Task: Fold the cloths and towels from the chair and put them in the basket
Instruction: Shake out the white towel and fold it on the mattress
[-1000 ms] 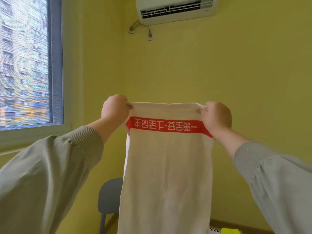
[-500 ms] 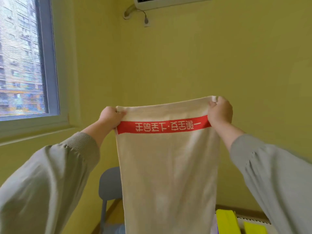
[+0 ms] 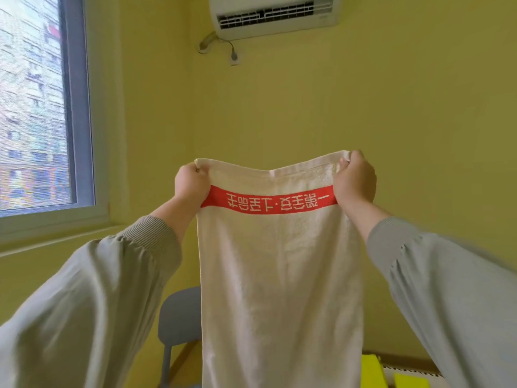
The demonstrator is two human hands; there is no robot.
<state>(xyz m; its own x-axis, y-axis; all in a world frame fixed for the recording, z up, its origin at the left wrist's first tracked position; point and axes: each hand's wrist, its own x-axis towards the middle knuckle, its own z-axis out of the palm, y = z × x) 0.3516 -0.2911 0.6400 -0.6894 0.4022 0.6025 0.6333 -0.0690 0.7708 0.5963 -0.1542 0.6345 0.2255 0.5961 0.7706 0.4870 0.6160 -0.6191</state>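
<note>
Head view: the person holds a cream towel (image 3: 279,275) up in front of a yellow wall (image 3: 391,107), stretched between both hands and hanging straight down past the bottom edge of the picture. The left hand (image 3: 191,184) is curled shut, pinching the towel's upper left corner; the right hand (image 3: 354,182) is likewise closed around the upper right corner, slightly higher. The top edge sags a little in the middle. A red band (image 3: 268,204) with white characters runs across the towel just below the hands. Behind the towel, low down, shows the grey back of a chair (image 3: 179,317). A window (image 3: 33,107) fills the left side, an air conditioner (image 3: 274,15) hangs high on the wall, and yellow objects (image 3: 370,371) sit at the lower right.
</note>
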